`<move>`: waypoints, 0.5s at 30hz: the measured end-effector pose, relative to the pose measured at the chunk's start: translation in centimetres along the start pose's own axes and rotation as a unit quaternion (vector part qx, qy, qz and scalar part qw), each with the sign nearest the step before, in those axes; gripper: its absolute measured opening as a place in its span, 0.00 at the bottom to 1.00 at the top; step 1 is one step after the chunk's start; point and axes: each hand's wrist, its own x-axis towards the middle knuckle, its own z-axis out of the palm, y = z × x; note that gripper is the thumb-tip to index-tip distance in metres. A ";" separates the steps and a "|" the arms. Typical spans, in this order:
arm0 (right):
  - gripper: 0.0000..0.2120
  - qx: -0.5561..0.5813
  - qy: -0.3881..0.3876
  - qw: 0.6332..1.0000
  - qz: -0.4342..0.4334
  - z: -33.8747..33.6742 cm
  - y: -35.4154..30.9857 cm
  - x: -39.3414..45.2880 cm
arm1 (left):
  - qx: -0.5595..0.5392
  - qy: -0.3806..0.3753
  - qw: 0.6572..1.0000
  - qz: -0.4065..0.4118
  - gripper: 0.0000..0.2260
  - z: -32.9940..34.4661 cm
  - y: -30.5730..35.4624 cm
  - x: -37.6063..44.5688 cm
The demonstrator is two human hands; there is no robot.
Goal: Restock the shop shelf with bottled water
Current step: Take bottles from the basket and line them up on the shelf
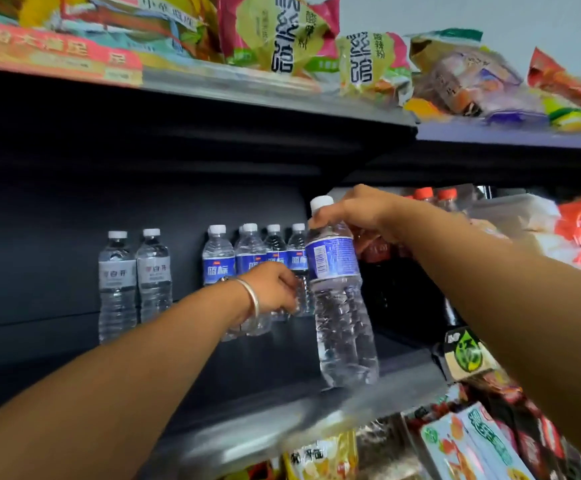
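One blue-labelled water bottle hangs upright over the shelf's front edge, pinched at its neck by the right hand. Farther back, the left hand curls round a bottle in the blue-labelled row along the back edge. Two white-labelled bottles stand left of that row.

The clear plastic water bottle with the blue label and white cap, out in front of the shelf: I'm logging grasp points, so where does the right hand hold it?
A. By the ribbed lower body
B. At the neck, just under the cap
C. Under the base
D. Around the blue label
B: the right hand pinches the clear blue-labelled water bottle at its neck just below the white cap, the body hanging free beneath.
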 end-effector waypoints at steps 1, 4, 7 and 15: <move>0.12 0.008 0.003 1.000 -0.005 0.1 0.4 1.6 | -0.004 0.005 1.000 -0.006 0.16 0.1 -0.5 1.2; 0.13 0.031 0.000 0.999 -0.021 0.4 1.4 5.6 | -0.016 0.019 0.999 -0.029 0.15 0.5 -2.2 4.5; 0.13 0.028 -0.005 0.999 -0.028 1.4 2.8 9.0 | -0.026 0.024 0.998 -0.055 0.09 1.1 -3.8 7.2; 0.18 0.043 0.010 0.997 -0.056 7.4 8.9 17.5 | 0.011 0.056 0.992 -0.113 0.15 3.9 -7.7 12.4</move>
